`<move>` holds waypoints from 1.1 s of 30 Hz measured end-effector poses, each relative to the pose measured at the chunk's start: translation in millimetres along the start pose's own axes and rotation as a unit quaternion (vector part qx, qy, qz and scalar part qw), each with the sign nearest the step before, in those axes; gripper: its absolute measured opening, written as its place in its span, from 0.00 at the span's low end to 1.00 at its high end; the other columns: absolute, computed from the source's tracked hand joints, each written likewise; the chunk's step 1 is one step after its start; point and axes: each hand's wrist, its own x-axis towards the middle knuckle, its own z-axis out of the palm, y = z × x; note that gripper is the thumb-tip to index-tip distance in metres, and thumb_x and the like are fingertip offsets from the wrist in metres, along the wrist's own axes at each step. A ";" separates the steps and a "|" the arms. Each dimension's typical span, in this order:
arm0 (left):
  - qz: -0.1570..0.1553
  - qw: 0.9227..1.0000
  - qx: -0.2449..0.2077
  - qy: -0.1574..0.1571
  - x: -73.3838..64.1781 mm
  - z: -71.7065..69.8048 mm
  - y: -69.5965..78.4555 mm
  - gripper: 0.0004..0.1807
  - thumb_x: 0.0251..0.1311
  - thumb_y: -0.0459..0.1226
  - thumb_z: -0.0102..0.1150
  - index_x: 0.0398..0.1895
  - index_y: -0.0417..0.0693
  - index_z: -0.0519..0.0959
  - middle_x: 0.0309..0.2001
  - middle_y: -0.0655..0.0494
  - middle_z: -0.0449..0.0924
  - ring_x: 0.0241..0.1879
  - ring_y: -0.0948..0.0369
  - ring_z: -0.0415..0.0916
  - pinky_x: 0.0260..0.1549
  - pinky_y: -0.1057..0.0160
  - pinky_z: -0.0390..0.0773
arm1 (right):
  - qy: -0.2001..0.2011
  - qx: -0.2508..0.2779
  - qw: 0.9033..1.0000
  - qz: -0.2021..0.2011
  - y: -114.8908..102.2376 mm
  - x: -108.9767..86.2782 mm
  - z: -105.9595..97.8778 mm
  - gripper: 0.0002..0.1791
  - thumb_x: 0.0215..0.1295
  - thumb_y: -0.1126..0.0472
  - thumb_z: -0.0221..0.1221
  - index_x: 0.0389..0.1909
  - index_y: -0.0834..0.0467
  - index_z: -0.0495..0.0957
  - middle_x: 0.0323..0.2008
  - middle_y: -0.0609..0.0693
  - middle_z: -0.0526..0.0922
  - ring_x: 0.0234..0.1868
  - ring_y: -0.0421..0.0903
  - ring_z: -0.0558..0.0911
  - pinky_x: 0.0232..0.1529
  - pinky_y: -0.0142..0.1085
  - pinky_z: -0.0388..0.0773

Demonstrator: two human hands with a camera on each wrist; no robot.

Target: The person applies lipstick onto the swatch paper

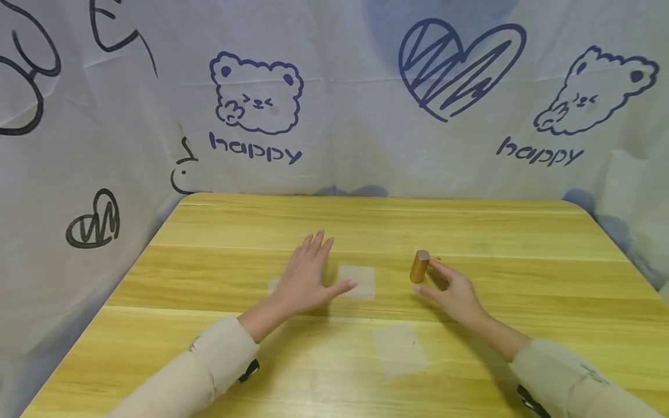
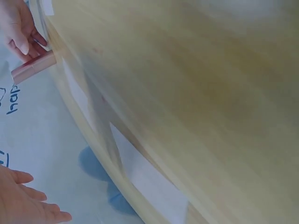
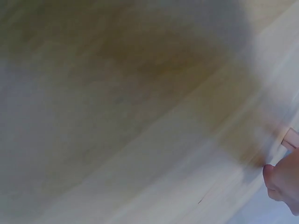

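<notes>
A short gold-coloured tube [image 1: 419, 268], shaped like a lipstick, stands upright on the wooden table [image 1: 470, 232], right of centre. My right hand [image 1: 460, 296] is beside it, thumb and forefinger spread in a loose C, with the fingertips right at the tube's near and right sides. In the left wrist view the same tube [image 2: 33, 66] overlaps the fingertips. Part of the right hand [image 3: 286, 177] and the tube's end [image 3: 292, 137] show at the right wrist view's edge. My left hand [image 1: 303, 278] hovers over the table with fingers extended and thumb out, holding nothing.
Pale square patches lie flat on the table: one [image 1: 360, 281] by the left thumb, another [image 1: 400, 348] nearer the front, and a third partly behind the left hand. A white cloth [image 1: 355, 133] with drawings hangs behind the table's back edge and along the left side.
</notes>
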 end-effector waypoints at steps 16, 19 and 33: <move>0.050 0.998 -0.042 -0.002 30.3 19.4 22.5 0.46 0.69 0.53 0.65 0.78 0.31 0.61 0.80 0.33 0.54 0.79 0.36 0.50 0.77 0.38 0.53 | 0.007 0.021 0.999 0.043 -2.4 10.1 10.5 0.28 0.69 0.67 0.68 0.64 0.77 0.72 0.61 0.74 0.78 0.64 0.69 0.78 0.65 0.55 0.77; 0.057 0.997 -0.053 -0.002 35.7 22.2 28.2 0.45 0.70 0.52 0.65 0.78 0.31 0.62 0.79 0.33 0.56 0.79 0.37 0.53 0.77 0.39 0.56 | 0.007 0.025 0.999 0.041 -2.6 11.2 11.3 0.27 0.69 0.68 0.68 0.63 0.77 0.73 0.60 0.73 0.79 0.62 0.69 0.79 0.62 0.52 0.80; 0.103 0.991 -0.090 -0.011 61.6 38.5 51.1 0.36 0.72 0.45 0.65 0.74 0.30 0.67 0.73 0.34 0.68 0.74 0.41 0.64 0.74 0.45 0.64 | 0.014 0.033 0.998 0.051 -0.7 12.2 12.0 0.23 0.68 0.72 0.66 0.60 0.79 0.74 0.55 0.73 0.82 0.57 0.68 0.82 0.56 0.45 0.84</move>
